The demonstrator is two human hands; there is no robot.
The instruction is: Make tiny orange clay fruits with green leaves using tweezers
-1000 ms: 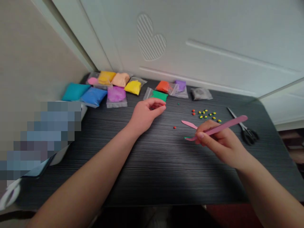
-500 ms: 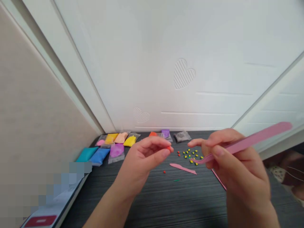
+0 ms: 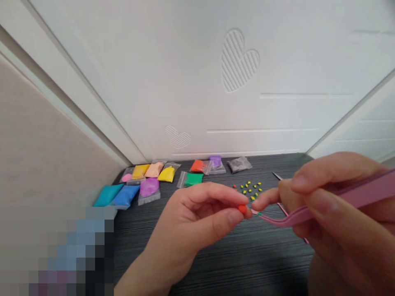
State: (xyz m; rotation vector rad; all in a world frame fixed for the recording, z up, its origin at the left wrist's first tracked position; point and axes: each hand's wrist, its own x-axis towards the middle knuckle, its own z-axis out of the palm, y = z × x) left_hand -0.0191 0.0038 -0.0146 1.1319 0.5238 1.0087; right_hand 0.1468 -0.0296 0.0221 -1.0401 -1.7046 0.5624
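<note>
My left hand [image 3: 197, 222] pinches a small orange-red clay ball [image 3: 242, 209] between thumb and fingertips, above the dark table. On the right, my right hand [image 3: 342, 209] is closed round pink curved tweezers [image 3: 286, 222]. A tiny green bit [image 3: 259, 214] shows at their tip, which points at the ball from close by; whether they touch I cannot tell. The right index finger reaches out toward the left fingertips. Behind the hands lie several small yellow-and-green pieces [image 3: 253, 198] and a tiny red ball [image 3: 234, 186].
Bags of coloured clay line the back of the dark table [image 3: 247, 255], among them green [image 3: 194, 179], orange [image 3: 197, 165], yellow [image 3: 167, 174] and blue [image 3: 126, 196]. A grey bag [image 3: 240, 164] lies near the white panel [image 3: 185, 82]. A pointed metal tip [image 3: 277, 176] shows beside my right hand.
Both hands have come closer to the camera, and the tweezers' tip has moved up to the clay ball. The view has tilted down slightly; the pink knife is now out of sight.
</note>
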